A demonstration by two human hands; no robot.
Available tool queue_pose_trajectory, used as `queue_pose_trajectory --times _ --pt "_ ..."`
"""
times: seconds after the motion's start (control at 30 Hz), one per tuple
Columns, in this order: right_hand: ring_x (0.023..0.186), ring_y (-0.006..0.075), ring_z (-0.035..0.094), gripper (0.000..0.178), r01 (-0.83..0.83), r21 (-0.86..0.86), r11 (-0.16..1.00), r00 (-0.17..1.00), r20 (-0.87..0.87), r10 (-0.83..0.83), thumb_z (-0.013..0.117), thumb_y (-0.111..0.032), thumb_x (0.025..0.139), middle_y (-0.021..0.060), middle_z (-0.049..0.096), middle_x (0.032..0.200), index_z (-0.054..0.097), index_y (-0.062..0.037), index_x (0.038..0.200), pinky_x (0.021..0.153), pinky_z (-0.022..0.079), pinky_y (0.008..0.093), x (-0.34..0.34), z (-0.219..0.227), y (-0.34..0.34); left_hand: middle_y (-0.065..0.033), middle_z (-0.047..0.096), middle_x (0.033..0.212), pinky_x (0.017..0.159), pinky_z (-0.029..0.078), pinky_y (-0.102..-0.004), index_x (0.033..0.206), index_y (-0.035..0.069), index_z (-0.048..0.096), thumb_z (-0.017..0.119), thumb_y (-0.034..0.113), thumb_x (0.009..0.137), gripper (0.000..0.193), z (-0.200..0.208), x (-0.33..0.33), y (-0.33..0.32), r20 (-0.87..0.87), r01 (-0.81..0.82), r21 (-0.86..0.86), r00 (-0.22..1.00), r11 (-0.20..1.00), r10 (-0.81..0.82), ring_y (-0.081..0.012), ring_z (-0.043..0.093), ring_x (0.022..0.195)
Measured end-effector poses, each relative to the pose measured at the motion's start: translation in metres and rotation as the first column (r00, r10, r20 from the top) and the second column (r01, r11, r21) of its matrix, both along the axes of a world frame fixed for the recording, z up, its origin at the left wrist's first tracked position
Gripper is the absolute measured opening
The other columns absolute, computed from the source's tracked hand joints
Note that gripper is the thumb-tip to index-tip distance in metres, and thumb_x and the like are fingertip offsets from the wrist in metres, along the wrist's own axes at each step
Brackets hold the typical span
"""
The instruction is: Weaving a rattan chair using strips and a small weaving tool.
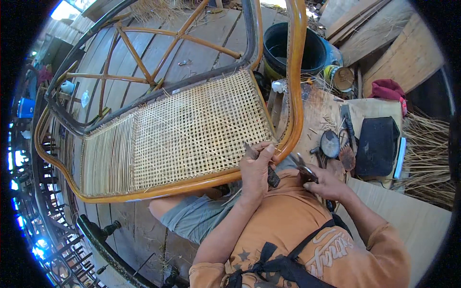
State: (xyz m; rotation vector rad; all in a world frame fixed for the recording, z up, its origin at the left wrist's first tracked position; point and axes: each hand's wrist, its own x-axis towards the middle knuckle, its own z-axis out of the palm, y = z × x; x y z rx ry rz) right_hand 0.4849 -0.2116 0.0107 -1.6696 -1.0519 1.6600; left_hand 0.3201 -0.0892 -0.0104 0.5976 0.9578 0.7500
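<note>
A woven cane panel [192,129] fills a chair frame [158,193] of glossy orange-brown rattan, which lies across my lap. At the panel's near right corner, my left hand [257,168] is closed round a dark tool [272,178]. One end of it pokes out below the palm and a grey metal end shows above the fingers; the hand hides the rest, so its kind cannot be told. My fingertips touch the frame's corner. A little to the right, beside the frame, my right hand [326,183] grips a pair of metal pliers [303,165], jaws pointing up and left.
On the wooden board to the right lie a round dark dish [330,144], a black pouch [376,146] and cane scraps. A black bucket [295,48] stands behind the frame. Loose cane strands [427,158] spread at far right. Another dark frame [110,254] lies at lower left.
</note>
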Motion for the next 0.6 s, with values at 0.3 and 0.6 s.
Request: queue_pose_trajectory --times 0.3,0.6 --pt "0.087 0.0243 0.055 0.039 0.053 0.115 0.992 0.97 0.231 -0.079 0.049 -0.034 0.089 0.0174 0.058 0.093 0.053 0.0019 0.103 0.078 0.042 0.0355 -0.023 0.017 0.034 -0.0006 0.058 0.074 0.053 0.041 -0.0184 0.095 0.001 0.061 0.065 0.012 0.082 0.017 -0.002 0.01 -0.01 -0.017 0.006 0.012 1.0 1.0 -0.005 -0.0057 0.05 0.06" --pt "0.095 0.0379 0.055 0.046 -0.027 -0.172 0.985 0.753 0.645 0.133 0.056 -0.035 0.083 0.0234 0.056 0.102 0.051 0.0012 0.112 0.083 0.042 0.0425 0.02 -0.043 -0.043 -0.004 0.058 0.066 0.05 0.042 -0.0207 0.095 0.003 0.058 0.06 0.02 0.085 0.02 -0.015 -0.04 0.017 -0.09 0.001 -0.029 0.996 1.0 -0.004 -0.0098 0.054 0.057"
